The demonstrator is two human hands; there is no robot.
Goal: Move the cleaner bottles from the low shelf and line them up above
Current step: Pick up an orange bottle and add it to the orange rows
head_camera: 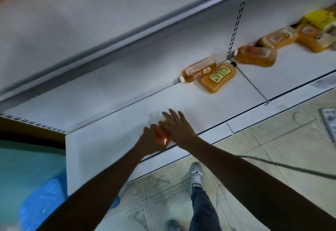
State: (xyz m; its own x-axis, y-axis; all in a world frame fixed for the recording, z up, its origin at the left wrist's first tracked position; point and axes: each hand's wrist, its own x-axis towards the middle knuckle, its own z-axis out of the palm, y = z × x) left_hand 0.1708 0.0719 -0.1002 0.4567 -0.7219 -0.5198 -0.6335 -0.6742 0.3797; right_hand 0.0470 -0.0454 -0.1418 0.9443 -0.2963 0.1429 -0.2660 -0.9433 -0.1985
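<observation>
Orange bottle (pixel 163 137) sits between your two hands, low on the white shelf (pixel 112 140) near its front edge. Mostly covered; only a strip of orange body shows, blurred. Cannot tell if it stands or lies, nor where its cap is.

Handling, judged from its neighbours: filled with liquid, so fairly heavy for its size; plastic wall likely gives a little under squeeze; smooth label film may slip. Take it around the flat body, palms on the two broad faces, not by the cap.

Left hand (pixel 150 140) presses the bottle's left side, fingers curled against it. Right hand (pixel 177 127) lies over the top and right side, fingers spread and extended flat, not wrapped. Both touch the bottle; neither shows a closed grip yet. You have it sandwiched, not clamped.

Further back on the same shelf: two bottles (pixel 209 74) lying flat at the rear wall, touching each other, one with a yellow label up. More lying bottles (pixel 256 56) trail off to the right past the slotted upright (pixel 236 31). Upper shelf edge (pixel 127 31) runs above, bare where visible.

Tiled floor (pixel 272 149) and your shoe (pixel 197 173) below.
</observation>
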